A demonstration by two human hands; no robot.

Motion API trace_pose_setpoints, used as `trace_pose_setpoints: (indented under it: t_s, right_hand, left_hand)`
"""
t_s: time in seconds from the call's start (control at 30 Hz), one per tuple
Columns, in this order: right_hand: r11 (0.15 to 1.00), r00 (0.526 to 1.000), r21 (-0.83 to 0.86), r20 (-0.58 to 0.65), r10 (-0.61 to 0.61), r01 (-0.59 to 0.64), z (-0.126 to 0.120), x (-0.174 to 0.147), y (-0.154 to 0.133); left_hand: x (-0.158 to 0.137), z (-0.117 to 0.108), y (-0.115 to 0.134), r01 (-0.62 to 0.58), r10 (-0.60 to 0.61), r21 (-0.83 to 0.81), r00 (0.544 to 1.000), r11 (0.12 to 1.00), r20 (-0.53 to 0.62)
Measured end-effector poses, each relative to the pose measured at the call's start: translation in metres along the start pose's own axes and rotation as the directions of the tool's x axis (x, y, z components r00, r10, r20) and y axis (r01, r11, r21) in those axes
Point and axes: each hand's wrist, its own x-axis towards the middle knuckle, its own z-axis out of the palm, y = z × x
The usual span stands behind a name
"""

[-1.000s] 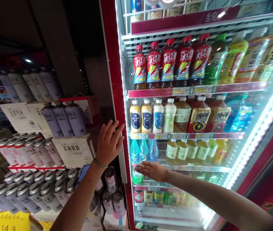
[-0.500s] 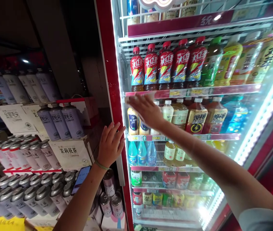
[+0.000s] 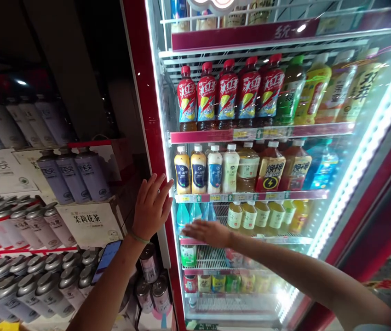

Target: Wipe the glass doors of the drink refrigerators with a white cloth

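My left hand (image 3: 152, 207) rests with fingers spread against the red frame (image 3: 154, 151) at the left edge of a lit drinks cooler. It holds nothing, and a thin band circles its wrist. My right hand (image 3: 207, 233) is stretched flat, palm down, in front of the cooler's glass, level with a shelf of blue bottles (image 3: 195, 212). Whether anything thin lies beneath its palm is hidden. Above it stand white-capped bottles (image 3: 198, 170) and a row of red-capped iced tea bottles (image 3: 228, 94). Yellowish bottles (image 3: 249, 215) are right of the hand.
Left of the cooler, grey cans (image 3: 48, 282) stand in rows, with purple cans (image 3: 92, 174) on white boxes (image 3: 90, 221). A phone (image 3: 106, 261) leans among them. Small dark cans (image 3: 150, 263) are stacked by the cooler's base. Lower shelves hold cartons (image 3: 219, 283).
My right hand has moved down the glass, from the white-capped bottles to the blue bottles' shelf. My left hand stays on the frame. The view has shifted slightly to the right.
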Motion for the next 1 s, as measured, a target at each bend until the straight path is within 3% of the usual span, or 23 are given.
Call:
trace_pose_setpoints:
  t_s: [0.1, 0.17, 0.23, 0.3, 0.4, 0.53, 0.6, 0.7, 0.8, 0.9, 1.0]
  right_hand:
    - [0.971, 0.982, -0.169, -0.109, 0.153, -0.170, -0.063, 0.050, 0.097]
    - [0.932, 0.935, -0.163, -0.208, 0.288, -0.324, -0.106, 0.076, 0.156]
    - [0.902, 0.889, -0.135, -0.280, 0.362, -0.409, -0.136, 0.090, 0.191]
    - [0.890, 0.867, -0.107, -0.303, 0.395, -0.443, -0.143, 0.089, 0.196]
    - [0.909, 0.895, -0.089, -0.238, 0.378, -0.407, -0.106, 0.062, 0.147]
    - [0.965, 0.969, -0.096, -0.063, 0.237, -0.242, -0.020, -0.015, 0.029]
    - [0.989, 0.988, -0.075, -0.095, 0.123, -0.130, 0.012, -0.057, -0.021]
    - [0.998, 0.991, -0.049, -0.132, 0.034, -0.040, 0.027, -0.097, -0.043]
    - [0.997, 0.991, -0.041, -0.120, 0.054, -0.059, -0.003, -0.096, 0.012]
    - [0.975, 0.968, -0.057, -0.147, 0.204, -0.215, -0.074, -0.065, 0.119]
    - [0.911, 0.888, -0.047, -0.248, 0.387, -0.410, -0.151, -0.033, 0.215]
  left_hand:
    - [0.005, 0.004, 0.002, 0.004, -0.004, 0.002, 1.000, 1.000, -0.008]
    - [0.009, 0.006, 0.002, 0.014, -0.014, 0.001, 1.000, 1.000, -0.015]
    - [0.011, 0.006, 0.002, 0.022, -0.022, -0.001, 1.000, 1.000, -0.016]
    - [0.012, 0.007, 0.004, 0.024, -0.024, 0.006, 1.000, 1.000, -0.008]
    - [0.013, 0.011, 0.010, 0.032, -0.032, 0.063, 0.999, 0.998, 0.004]
    - [0.017, 0.015, 0.030, 0.087, -0.089, 0.179, 0.996, 0.980, 0.004]
    - [0.022, 0.017, 0.042, 0.087, -0.091, 0.181, 0.996, 0.980, 0.012]
    - [0.030, 0.025, 0.059, 0.060, -0.067, 0.138, 0.997, 0.989, 0.045]
    - [0.036, 0.039, 0.073, 0.075, -0.081, 0.100, 0.995, 0.992, 0.059]
    - [0.041, 0.055, 0.086, 0.103, -0.106, 0.083, 0.993, 0.991, 0.043]
    - [0.046, 0.067, 0.099, 0.118, -0.120, 0.081, 0.992, 0.990, 0.024]
